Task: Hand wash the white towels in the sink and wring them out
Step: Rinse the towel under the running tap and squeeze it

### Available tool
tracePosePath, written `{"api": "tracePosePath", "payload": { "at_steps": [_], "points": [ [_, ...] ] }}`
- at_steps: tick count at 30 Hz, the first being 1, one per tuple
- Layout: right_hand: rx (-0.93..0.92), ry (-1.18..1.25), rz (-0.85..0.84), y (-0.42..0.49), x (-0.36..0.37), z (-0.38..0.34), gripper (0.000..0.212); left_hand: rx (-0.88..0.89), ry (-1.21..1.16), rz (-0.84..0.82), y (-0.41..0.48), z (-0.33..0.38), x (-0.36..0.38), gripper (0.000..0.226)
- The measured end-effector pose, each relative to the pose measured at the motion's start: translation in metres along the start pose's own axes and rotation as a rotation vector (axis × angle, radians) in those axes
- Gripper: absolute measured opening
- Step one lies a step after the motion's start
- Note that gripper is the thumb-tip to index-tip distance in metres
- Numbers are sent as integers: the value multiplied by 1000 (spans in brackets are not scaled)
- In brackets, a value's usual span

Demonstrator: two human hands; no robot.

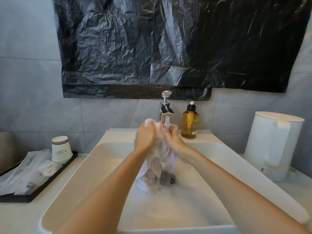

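Two hands grip one wet white towel (pixel 158 159) over the sink (pixel 94 164), under the faucet (pixel 164 112): left hand (pixel 146 135) and right hand (pixel 172 137) both closed around it.

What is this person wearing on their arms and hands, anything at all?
Nothing worn shows: no sleeves to the picture's edge, and no gloves. The left hand and right hand carry no visible ring, watch or bracelet. Both look wet.
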State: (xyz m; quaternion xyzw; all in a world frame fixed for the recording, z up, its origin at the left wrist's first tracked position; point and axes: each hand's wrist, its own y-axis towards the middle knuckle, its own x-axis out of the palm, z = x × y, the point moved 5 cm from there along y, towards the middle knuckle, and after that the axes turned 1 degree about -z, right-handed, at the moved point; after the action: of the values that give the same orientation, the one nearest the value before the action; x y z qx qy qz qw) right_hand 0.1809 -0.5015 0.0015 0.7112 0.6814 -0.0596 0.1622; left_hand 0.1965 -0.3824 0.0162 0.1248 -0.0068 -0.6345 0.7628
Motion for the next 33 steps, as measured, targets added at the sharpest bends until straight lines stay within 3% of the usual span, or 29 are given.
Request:
{"api": "tracePosePath", "payload": {
  "at_steps": [4, 6, 8, 10, 13, 16, 19, 21, 24, 26, 29, 33],
  "points": [
    [190, 80, -329, 7, 12, 29, 111, -109, -236, 85, 16, -4, -18, 29],
    [273, 77, -407, 7, 11, 33, 121, -139, -256, 95, 18, -7, -21, 28],
    [274, 174, -387, 7, 4, 30, 111, -154, -249, 80, 19, -10, -20, 30],
    [190, 323, -253, 11, -9, 24, 87, -121, -193, 63, 20, -8, -19, 30],
    [82, 493, -59, 19, -18, 11, 81, 0, -48, 5, 18, -2, -11, 32],
    [25, 623, 35, 20, -3, 0, 46, 151, 101, -82, 7, -2, 8, 31],
    [119, 502, 310, 17, 1, 6, 67, 210, 138, -170, -3, -3, 21, 37],
    [85, 362, 402, 13, -1, 5, 58, 200, 143, -180, -4, -4, 23, 39],
    [4, 239, 454, 6, -5, 3, 26, 175, 313, -126, -9, -4, 22, 31],
    [-44, 176, 490, 3, -8, 2, 17, 166, 399, -95, -16, -3, 22, 30],
    [-86, -10, 497, 2, -12, -1, 23, 171, 435, -75, -22, 2, 19, 31],
    [-181, -337, 412, -3, -19, -3, 31, 355, 726, -59, -20, 4, 18, 30]
  ]
}}
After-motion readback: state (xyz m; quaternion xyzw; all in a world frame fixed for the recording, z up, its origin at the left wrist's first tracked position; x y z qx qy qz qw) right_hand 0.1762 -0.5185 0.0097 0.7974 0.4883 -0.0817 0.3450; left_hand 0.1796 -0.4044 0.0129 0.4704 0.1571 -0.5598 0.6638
